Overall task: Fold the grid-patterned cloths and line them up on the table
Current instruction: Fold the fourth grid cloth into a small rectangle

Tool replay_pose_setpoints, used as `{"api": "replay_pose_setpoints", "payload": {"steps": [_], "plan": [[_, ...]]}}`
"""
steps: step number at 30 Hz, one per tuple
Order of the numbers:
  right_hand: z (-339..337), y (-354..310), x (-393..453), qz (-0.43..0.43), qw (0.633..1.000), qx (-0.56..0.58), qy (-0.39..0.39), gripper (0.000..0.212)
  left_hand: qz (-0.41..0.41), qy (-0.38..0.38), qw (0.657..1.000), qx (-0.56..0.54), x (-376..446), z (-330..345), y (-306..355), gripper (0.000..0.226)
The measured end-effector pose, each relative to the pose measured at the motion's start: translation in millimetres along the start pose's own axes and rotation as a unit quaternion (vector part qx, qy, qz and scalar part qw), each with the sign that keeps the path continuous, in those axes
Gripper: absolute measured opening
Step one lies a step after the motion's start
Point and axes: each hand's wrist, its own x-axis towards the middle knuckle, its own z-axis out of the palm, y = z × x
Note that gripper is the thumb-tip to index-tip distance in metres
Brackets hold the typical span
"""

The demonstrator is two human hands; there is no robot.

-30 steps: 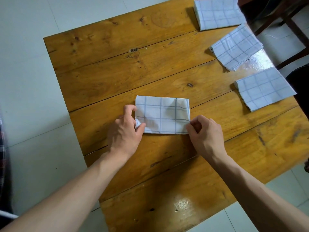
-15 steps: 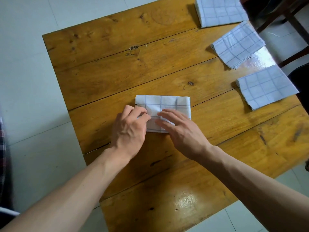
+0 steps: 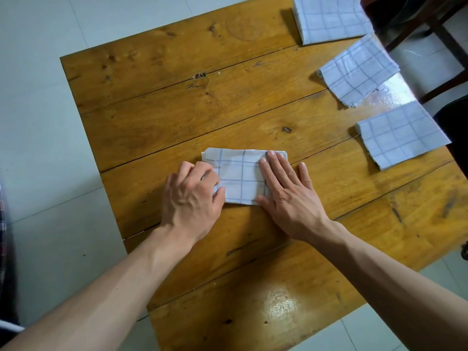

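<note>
While the right hand (image 3: 288, 196) lies flat, fingers spread, the left hand (image 3: 192, 198) pinches the cloth (image 3: 240, 178).

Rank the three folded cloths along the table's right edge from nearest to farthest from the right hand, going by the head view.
From the right hand:
1. Near folded cloth, right edge, closest to the person.
2. Middle folded cloth, right edge, turned at an angle.
3. Far folded cloth, at the far right corner.

One head-worn view looks steeply down and forward from above the near edge of the table (image 3: 177, 110), close over both forearms. Wide angle takes in the whole tabletop and floor (image 3: 38, 122) around.
</note>
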Motion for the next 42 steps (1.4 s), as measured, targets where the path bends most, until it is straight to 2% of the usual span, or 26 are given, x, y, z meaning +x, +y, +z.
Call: {"api": "replay_pose_setpoints", "payload": {"steps": [2, 5, 7, 9, 13, 18, 21, 24, 35, 38, 42], "plan": [[-0.9, 1.7, 1.5, -0.002, 1.0, 0.007, -0.009, 0.078, 0.006, 0.011, 1.0, 0.016, 3.4, -1.1, 5.7, 0.02], [-1.4, 3.0, 3.5, 0.0, 1.0, 0.013, -0.013, 0.08, 0.084, 0.043, 0.996, 0.0, 9.0, 4.7, 22.7, 0.029], [-3.3, 3.1, 4.4, 0.001, 1.0, 0.019, -0.019, 0.082, 0.137, 0.01, 0.99, -0.028, 11.6, 13.5, 38.8, 0.043], [-5.5, 3.2, 5.2, -0.001, 0.999, 0.027, -0.033, 0.082, 0.153, -0.05, 0.986, -0.035, 13.2, 24.6, 51.4, 0.055], [-6.4, 4.5, 6.6, -0.007, 0.999, 0.041, -0.029, 0.084, 0.132, -0.115, 0.984, -0.012, 18.8, 39.4, 44.8, 0.064], [-3.0, 8.1, 7.6, -0.007, 0.999, 0.034, -0.005, 0.094, 0.11, -0.129, 0.983, 0.073, 14.7, 40.4, 11.7, 0.079], [-5.9, 11.0, 8.7, -0.01, 0.999, 0.03, -0.01, 0.098, 0.083, -0.137, 0.983, 0.089, 15.1, 35.8, 0.9, 0.094], [-12.3, 13.1, 9.7, -0.017, 0.999, 0.032, -0.025, 0.1, 0.068, -0.144, 0.983, 0.091, 13.9, 32.0, -3.6, 0.099], [-26.1, 38.7, 8.7, -0.082, 0.994, 0.028, -0.062, 0.099, 0.144, -0.191, 0.962, 0.131, 10.8, 10.8, -49.3, 0.078], [-27.8, 38.5, 1.1, -0.085, 0.996, 0.017, -0.035, 0.092, 0.17, -0.154, 0.966, 0.117, 11.3, -2.3, -45.5, 0.073], [-31.3, 25.8, -5.8, -0.095, 0.996, -0.001, -0.006, 0.08, 0.261, -0.077, 0.961, 0.044, 5.3, -9.3, -30.7, 0.042]]}}
